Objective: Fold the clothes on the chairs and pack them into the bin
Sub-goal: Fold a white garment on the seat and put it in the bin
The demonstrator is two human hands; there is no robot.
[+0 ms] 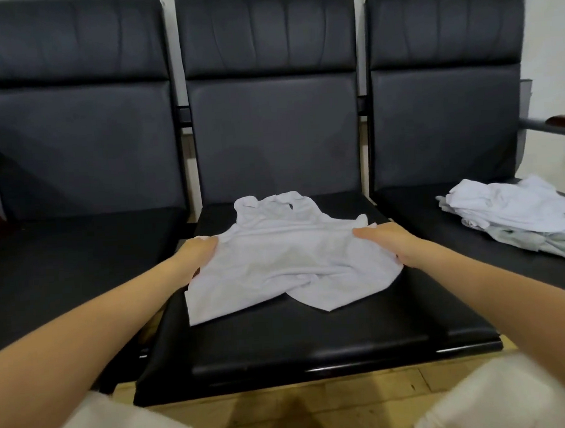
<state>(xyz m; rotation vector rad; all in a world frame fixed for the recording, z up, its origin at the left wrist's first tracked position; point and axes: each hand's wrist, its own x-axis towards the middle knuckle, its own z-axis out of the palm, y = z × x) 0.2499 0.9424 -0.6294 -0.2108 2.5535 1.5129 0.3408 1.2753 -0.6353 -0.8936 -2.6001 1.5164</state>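
Pale trousers (500, 398) at my knees, then the wooden floor (285, 413). Further out, my left hand (196, 252) and right hand (390, 241) pinch opposite edges of a white shirt (286, 256) spread on the middle seat (313, 336). More white clothes (517, 214) sit heaped on the seat at right.

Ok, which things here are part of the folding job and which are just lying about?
Part of the job:
- white garment on the middle chair seat, left hand and right hand at its sides
- pile of clothes on the right chair seat

Just there:
- left chair
- wooden floor

No bin is in view.
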